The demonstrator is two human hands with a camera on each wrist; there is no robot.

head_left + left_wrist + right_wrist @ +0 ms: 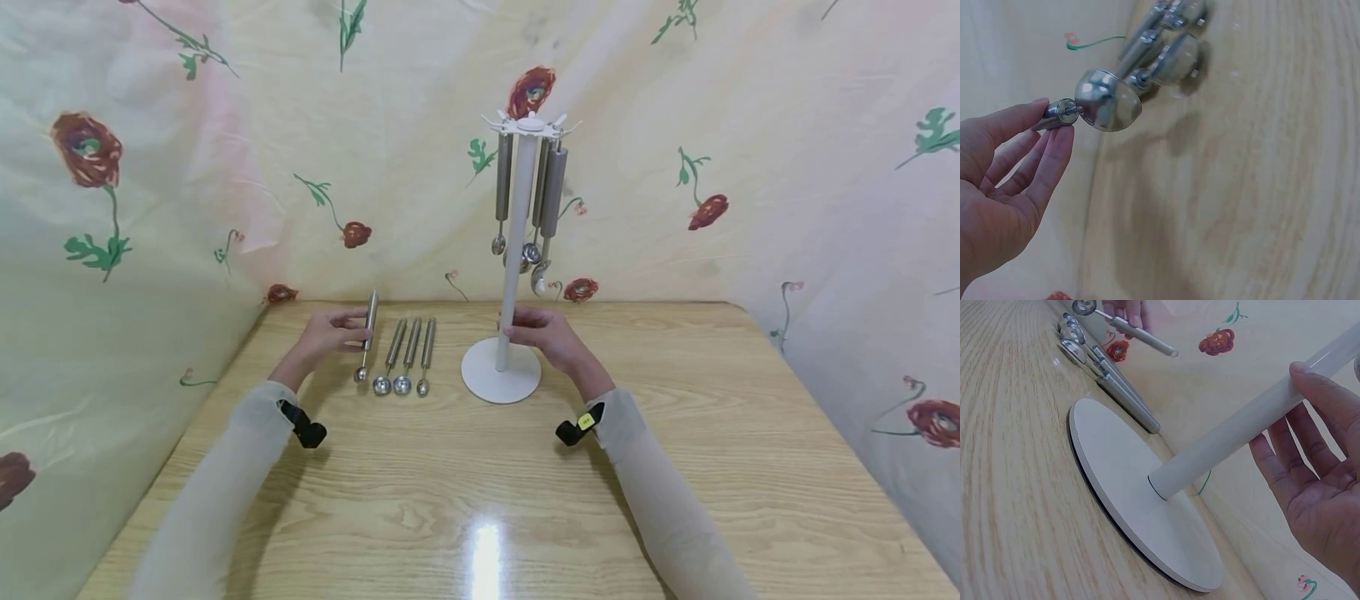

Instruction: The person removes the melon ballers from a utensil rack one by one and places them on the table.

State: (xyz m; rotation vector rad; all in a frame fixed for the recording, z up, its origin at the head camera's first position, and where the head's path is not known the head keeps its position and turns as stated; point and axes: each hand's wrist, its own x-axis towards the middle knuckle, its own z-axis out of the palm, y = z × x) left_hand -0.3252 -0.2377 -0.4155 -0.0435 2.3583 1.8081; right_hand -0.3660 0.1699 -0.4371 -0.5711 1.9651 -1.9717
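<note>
My left hand [327, 335] pinches the metal handle of a melon baller [371, 319] between thumb and fingers. It is tilted above the wooden table, its scoop end down; the rounded back of the scoop [1108, 101] shows large in the left wrist view. Just right of it, three more metal scoops [411, 346] lie side by side on the table. My right hand [553, 335] holds the lower pole of a white utensil stand [522, 196], thumb on one side and fingers on the other. Several steel-handled utensils [552, 193] hang from its top hooks, partly hidden behind the pole.
The stand's round white base [1141, 512] rests flat on the wooden table [420, 500]. A flowered cloth [420, 167] hangs behind the table and along both sides. A bright light reflection falls on the tabletop near the front.
</note>
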